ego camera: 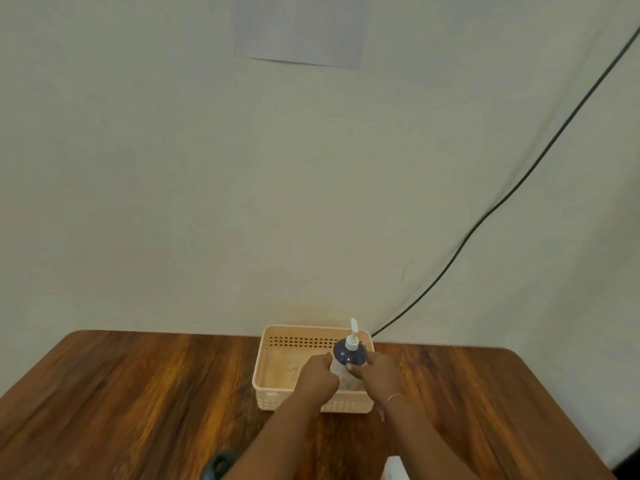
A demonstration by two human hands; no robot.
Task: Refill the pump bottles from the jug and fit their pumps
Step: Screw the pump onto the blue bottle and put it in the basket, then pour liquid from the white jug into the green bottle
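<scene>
wall (138,168): plain, pale grey-green, matt; fills the upper two thirds of the view. sheet (301,32): grey, rectangular, fixed flat to the wall at top centre. cable (519,181): thin, dark; runs down the wall from the upper right in a slack curve to the table's far edge. mark (405,270): short, faint, on the wall left of the cable. table (121,393): brown wood grain, rounded far corners, set against the wall. lighting: soft, even.
</scene>
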